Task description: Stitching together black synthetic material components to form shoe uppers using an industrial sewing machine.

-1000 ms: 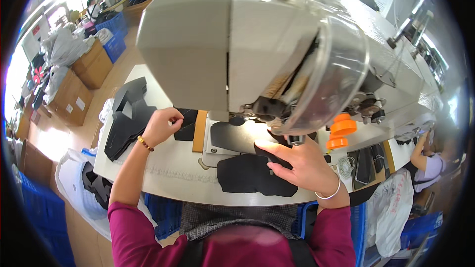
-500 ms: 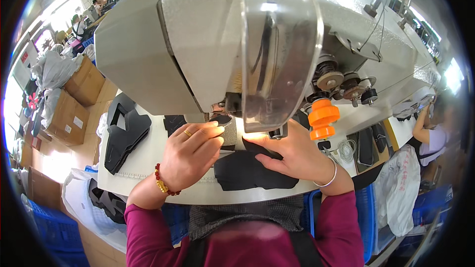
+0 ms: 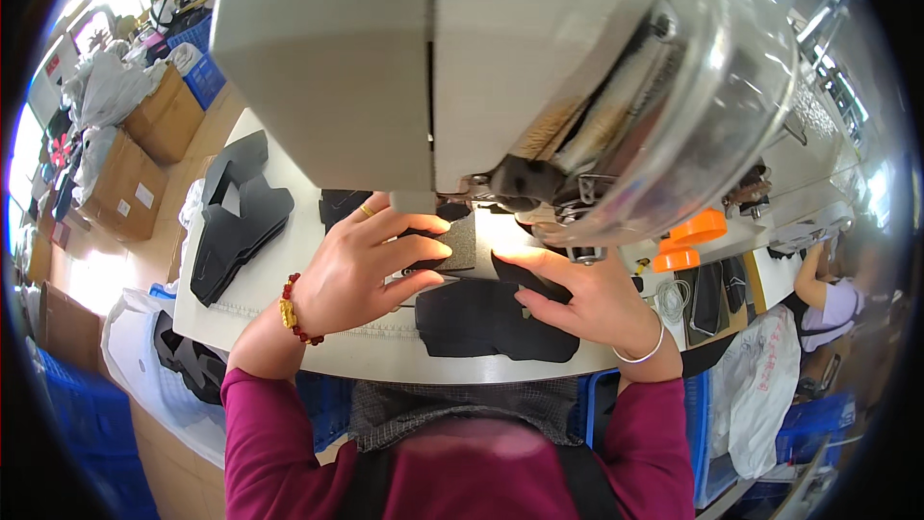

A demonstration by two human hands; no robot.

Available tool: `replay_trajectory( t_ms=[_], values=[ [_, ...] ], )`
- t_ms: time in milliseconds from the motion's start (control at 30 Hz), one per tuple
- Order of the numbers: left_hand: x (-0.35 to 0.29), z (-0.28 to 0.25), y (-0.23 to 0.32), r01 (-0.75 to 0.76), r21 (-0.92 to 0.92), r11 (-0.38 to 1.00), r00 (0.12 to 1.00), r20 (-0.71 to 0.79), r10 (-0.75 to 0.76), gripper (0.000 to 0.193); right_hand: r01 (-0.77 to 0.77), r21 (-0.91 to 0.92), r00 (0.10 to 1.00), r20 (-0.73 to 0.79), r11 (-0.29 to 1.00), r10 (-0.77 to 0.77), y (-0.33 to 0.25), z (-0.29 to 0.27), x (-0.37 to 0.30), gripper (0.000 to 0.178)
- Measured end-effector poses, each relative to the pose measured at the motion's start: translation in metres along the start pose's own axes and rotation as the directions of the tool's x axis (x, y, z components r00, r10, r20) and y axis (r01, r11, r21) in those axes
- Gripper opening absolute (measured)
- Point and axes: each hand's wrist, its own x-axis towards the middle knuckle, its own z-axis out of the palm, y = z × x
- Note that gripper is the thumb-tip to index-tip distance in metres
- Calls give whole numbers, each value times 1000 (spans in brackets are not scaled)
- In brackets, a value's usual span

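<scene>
A large pale sewing machine (image 3: 332, 67) stands over the work. Beneath its head lies a flat black cut piece (image 3: 481, 323), reaching toward me over the white table (image 3: 318, 337). My left hand (image 3: 361, 260) is left of the sewing area, fingers spread and bent, tips beside a grey textured patch (image 3: 464, 248) and dark material. My right hand (image 3: 602, 299) lies on the other side, index finger and thumb stretched over black material by the lit spot. Its remaining fingers are partly hidden behind the machine's parts. The needle cannot be made out.
Stacked black cut pieces (image 3: 241, 217) lie at the table's left. Orange knobs (image 3: 688, 239) jut out near my right hand. A coiled pale cord (image 3: 672, 300) rests in a tray on the right. Blue crates (image 3: 91, 433) and cardboard boxes (image 3: 125, 188) stand around; another person sits far right.
My left hand's fingers have gone from bunched together to spread apart. My right hand stays close to the black piece. The view has shifted closer to the machine head.
</scene>
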Motion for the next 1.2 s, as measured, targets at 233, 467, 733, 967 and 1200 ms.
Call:
replay_trajectory(
  t_ms=[233, 467, 733, 967, 1200],
  values=[
    [0, -1, -2, -5, -4, 1000, 999, 52, 5, 26, -201, 80, 972, 139, 976, 189, -4, -1, -5, 45],
    [2, 1, -8, -75, -59, 995, 997, 9, 76, 27, -116, 44, 993, 41, 992, 114, -5, 0, 1, 47],
    [2, -1, -7, -27, -93, 995, 997, 71, 34, 26, -112, -64, 972, 200, 992, 123, -4, -4, -1, 54],
    [3, 1, -8, -58, -88, 994, 997, 53, 62, 22, -109, -133, 972, 194, 985, 134, -9, 0, -1, 55],
    [3, -1, -6, -53, -82, 995, 996, 69, 59, 21, -78, -55, 982, 166, 995, 86, -17, -4, 6, 52]
  ],
)
